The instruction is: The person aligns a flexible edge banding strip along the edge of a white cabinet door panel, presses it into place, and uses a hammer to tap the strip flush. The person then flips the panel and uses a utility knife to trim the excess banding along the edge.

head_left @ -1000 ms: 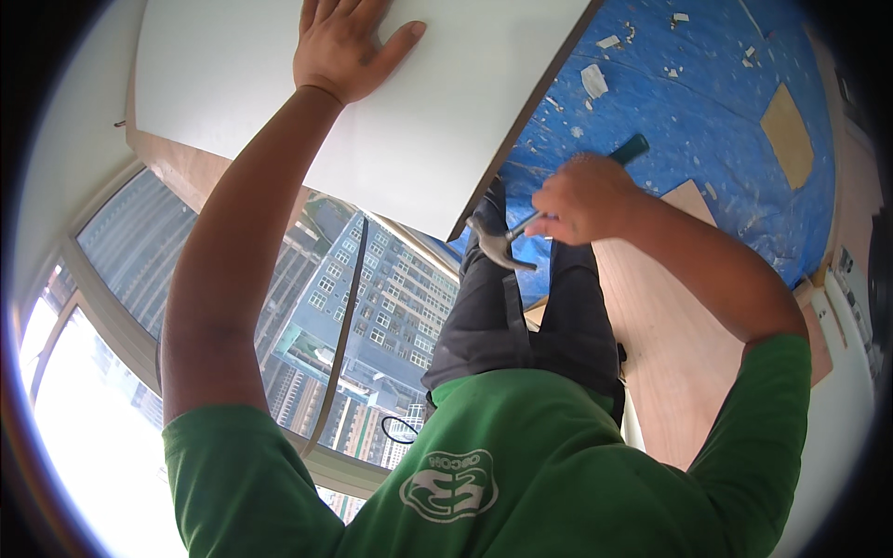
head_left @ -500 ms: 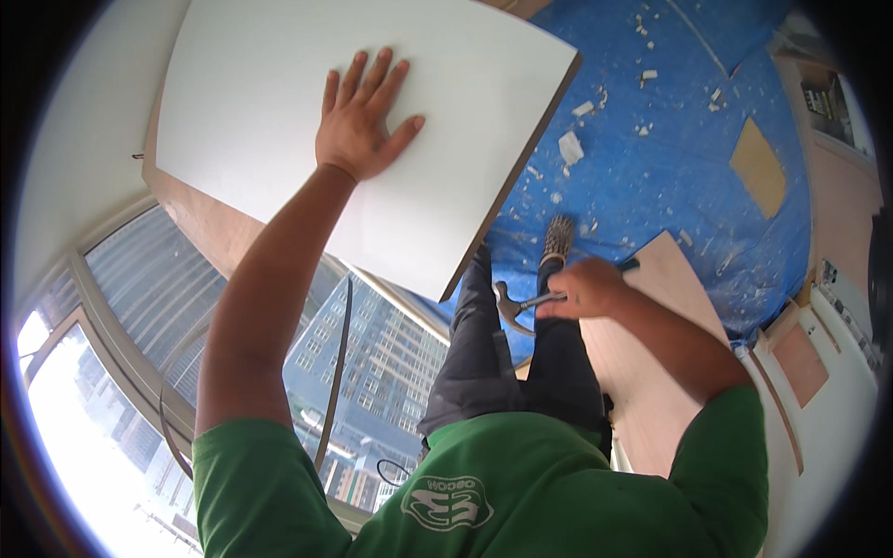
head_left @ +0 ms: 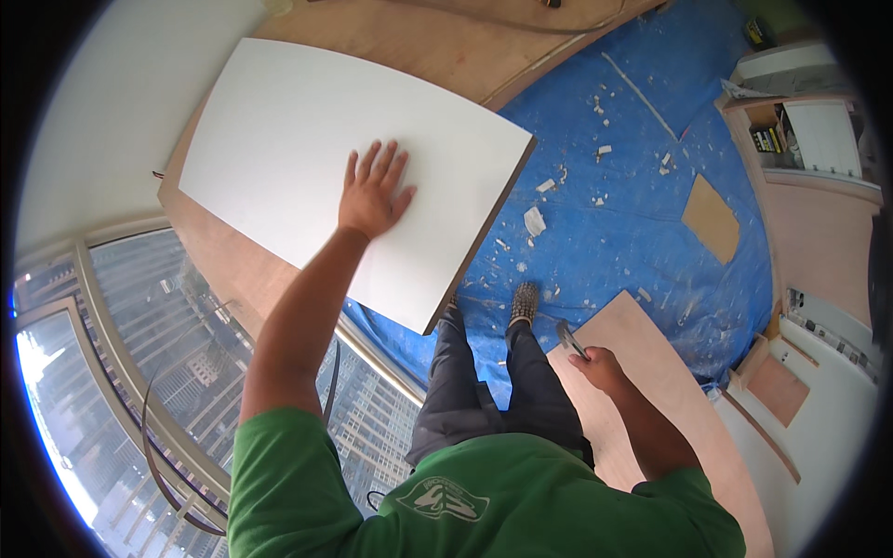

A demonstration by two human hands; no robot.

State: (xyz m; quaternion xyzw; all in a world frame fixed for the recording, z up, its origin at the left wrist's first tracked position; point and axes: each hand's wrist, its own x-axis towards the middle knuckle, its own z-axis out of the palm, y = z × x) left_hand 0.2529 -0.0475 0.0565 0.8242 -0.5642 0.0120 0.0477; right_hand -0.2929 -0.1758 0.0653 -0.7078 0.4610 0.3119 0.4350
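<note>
My left hand (head_left: 372,195) lies flat on a large white panel (head_left: 307,130), its fingers spread. The panel has a dark edge along its right side and rests on a plywood surface (head_left: 223,270). Low at my right side, my right hand (head_left: 600,367) is closed around a claw hammer (head_left: 571,340). The hammer's head points up and forward, apart from the panel. Most of its handle is hidden in my fist.
A blue sheet (head_left: 614,223) with scattered white scraps covers the floor. A plywood sheet (head_left: 633,409) lies at my right, and a tan board piece (head_left: 712,220) farther off. Windows (head_left: 177,316) stand at the left. Open shelving (head_left: 791,139) is at the far right.
My right hand has swung the hammer from in front of my legs out to the right, turning its head forward. My left hand stays flat on the panel. The view now takes in more ahead.
</note>
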